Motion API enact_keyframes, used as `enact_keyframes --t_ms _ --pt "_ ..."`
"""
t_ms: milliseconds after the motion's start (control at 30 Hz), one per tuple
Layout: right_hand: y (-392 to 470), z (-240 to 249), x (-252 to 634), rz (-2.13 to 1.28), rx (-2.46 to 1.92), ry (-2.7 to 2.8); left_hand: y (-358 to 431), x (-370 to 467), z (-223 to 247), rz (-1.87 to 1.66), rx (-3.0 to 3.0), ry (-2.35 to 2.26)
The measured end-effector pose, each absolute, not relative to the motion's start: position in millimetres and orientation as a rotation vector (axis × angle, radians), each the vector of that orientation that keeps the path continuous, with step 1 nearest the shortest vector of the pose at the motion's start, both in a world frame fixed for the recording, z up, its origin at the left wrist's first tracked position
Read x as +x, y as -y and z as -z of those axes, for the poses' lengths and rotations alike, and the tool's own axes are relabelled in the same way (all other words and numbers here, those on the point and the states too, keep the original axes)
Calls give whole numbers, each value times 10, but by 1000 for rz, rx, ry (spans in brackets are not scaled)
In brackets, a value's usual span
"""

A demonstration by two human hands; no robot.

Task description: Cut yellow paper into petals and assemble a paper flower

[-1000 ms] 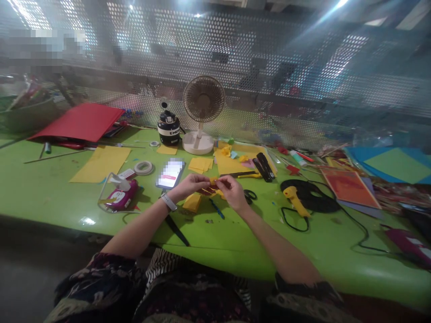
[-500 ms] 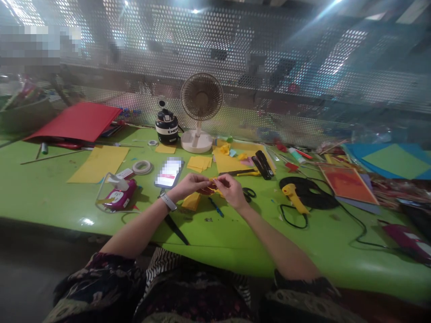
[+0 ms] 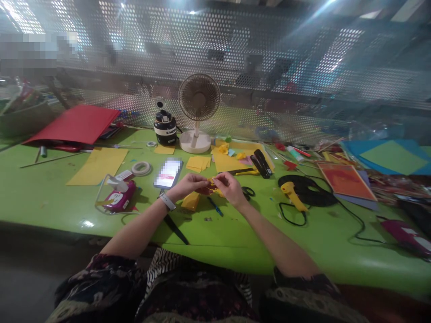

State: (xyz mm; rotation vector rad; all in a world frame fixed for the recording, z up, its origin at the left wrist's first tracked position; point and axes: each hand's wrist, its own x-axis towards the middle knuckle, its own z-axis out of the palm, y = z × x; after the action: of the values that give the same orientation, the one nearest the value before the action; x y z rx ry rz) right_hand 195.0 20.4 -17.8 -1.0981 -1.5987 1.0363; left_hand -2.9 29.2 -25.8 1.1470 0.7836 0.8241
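My left hand (image 3: 191,185), a pale watch strap on its wrist, pinches a small yellow paper piece (image 3: 211,181) over the green table. On the other side of that piece, my right hand (image 3: 230,188) grips it too, with the fingertips of both hands nearly meeting. Fingers partly hide its shape. Just below my left hand lies a folded yellow paper (image 3: 191,201). A blue pen (image 3: 215,207) rests below the held piece. Black scissor handles (image 3: 248,192) show beside my right hand. A lit phone (image 3: 168,172) lies beyond my left wrist.
Behind stand a fan (image 3: 195,141) and a dark bottle (image 3: 165,130). A black stapler (image 3: 261,163) lies on yellow sheets at centre right. Farther right is a yellow glue gun (image 3: 293,196) with its cord. Tape (image 3: 141,168) and a purple device (image 3: 121,197) sit at left.
The camera view has shifted slightly. Both hands stay together on the yellow paper piece, with hardly any visible finger movement.
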Motion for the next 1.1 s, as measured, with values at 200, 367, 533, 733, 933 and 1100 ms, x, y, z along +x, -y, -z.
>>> enact_keyframes --t_ms 200,367,533,733,933,1100 --pt "-226 65 2019 -1260 -1153 1642 -262 -40 210 -730 1145 -729" --pt "-163 130 1985 -1117 -1100 1884 -252 -59 197 -667 1123 -709" --pt "-124 170 1935 -988 -1078 1987 -249 -74 178 -564 1171 -722" --pt "-89 120 1915 -837 -1082 1965 -207 -67 94 -553 1283 -713" --pt "-108 85 1923 -1016 -1123 2000 -228 -76 106 -581 1342 -771" --pt "-128 54 1924 -1105 -1168 1964 -246 -66 115 -646 1336 -880"
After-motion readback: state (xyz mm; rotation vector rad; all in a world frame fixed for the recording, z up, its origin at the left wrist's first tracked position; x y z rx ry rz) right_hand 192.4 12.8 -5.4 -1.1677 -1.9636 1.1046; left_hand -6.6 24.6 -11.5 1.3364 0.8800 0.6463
